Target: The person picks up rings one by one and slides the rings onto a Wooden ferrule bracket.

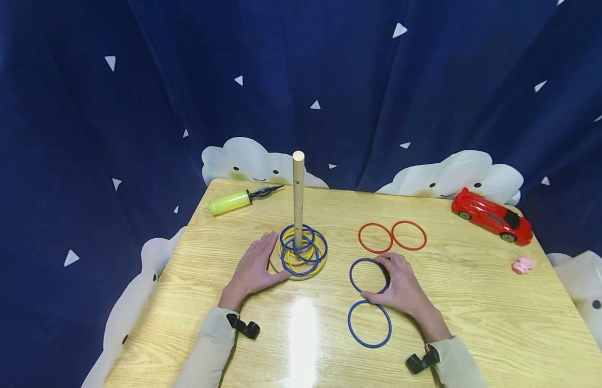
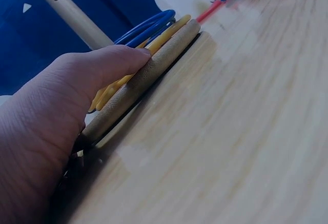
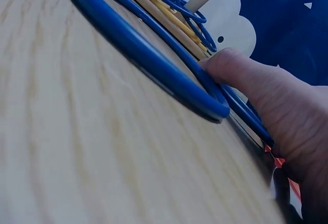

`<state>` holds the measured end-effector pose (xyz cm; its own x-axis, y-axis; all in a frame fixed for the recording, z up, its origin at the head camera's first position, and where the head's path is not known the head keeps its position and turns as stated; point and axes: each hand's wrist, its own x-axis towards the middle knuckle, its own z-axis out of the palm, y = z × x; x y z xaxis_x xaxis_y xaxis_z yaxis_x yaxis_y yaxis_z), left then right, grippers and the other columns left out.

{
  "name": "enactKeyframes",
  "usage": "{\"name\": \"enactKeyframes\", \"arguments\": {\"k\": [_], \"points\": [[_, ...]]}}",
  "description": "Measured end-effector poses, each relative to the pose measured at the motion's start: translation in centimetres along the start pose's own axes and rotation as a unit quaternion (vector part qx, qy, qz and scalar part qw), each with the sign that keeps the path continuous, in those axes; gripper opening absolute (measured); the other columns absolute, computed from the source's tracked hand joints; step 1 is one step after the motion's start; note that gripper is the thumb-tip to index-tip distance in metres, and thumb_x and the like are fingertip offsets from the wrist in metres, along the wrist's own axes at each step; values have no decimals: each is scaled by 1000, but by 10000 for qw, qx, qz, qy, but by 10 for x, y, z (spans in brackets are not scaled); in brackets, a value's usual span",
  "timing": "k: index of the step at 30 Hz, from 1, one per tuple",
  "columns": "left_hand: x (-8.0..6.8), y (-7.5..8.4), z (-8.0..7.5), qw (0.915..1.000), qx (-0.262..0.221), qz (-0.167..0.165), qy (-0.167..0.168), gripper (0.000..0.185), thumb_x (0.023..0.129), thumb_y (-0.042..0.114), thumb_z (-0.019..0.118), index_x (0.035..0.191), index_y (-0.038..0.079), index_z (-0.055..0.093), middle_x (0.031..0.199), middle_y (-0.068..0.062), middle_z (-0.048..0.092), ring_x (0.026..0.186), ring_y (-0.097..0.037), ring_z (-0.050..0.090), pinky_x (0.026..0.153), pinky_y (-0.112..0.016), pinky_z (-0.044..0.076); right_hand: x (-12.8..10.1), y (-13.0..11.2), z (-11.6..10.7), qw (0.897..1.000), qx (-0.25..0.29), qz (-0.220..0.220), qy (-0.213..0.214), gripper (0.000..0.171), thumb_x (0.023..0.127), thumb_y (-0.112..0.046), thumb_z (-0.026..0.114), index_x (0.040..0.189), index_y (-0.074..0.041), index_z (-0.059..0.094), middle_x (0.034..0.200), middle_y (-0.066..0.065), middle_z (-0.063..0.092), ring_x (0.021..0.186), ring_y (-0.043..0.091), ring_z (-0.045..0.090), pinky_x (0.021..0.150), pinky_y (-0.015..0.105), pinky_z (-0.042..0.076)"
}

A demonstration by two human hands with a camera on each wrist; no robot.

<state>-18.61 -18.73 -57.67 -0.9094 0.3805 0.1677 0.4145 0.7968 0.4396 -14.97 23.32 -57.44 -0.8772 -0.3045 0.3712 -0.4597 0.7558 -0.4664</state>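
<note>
1. Nearest the camera: pale sleeves [image 1: 205,350], reaching over the worktop [image 1: 475,307].
2. Beside the base [image 2: 154,69], left hand [image 1: 254,269] with straight fingers, thumb spread and resting on the rim.
3. Upright on the base: peg [image 1: 298,199], with yellow rings [image 2: 171,34] and blue rings [image 1: 299,274] piled loosely around its foot.
4. Right of the peg, flat: far blue ring [image 1: 351,276], gripped at its right side by right hand [image 1: 400,283], thumb and fingers curled.
5. Just beside, closer in: near blue ring [image 1: 350,321].
6. Beyond: red rings [image 1: 392,235], side by side.
7. Back left: pump [image 1: 231,202]; far right: car [image 1: 492,215] and pig [image 1: 521,264].
</note>
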Motion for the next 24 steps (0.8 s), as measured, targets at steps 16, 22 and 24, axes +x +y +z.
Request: {"name": "enactKeyframes", "arguments": {"k": [16,22,24], "points": [[0,0,-1,9999,-16,-76,-72,118,84,78,66,167,8,20,173,-7,21,161,-23,16,132,-42,13,0,-1,-1,9996,-279,-86,45,91,60,-61,94,127,-4,68,124,11,62,115,30,57,95,53,47],[1,0,-1,9999,-9,-101,-110,118,84,78,65,168,9,19,173,-6,21,161,-22,15,132,-41,12,0,2,1,9999,-76,11,-110,95,64,-62,93,135,-5,65,133,14,58,121,35,53,98,58,43],[1,-1,-1,9999,-39,-91,-110,119,83,79,66,168,8,19,173,-7,21,161,-22,16,132,-42,12,0,3,0,9998,17,41,-199,99,64,-62,94,139,-5,63,136,14,56,124,36,51,100,58,41]]}}
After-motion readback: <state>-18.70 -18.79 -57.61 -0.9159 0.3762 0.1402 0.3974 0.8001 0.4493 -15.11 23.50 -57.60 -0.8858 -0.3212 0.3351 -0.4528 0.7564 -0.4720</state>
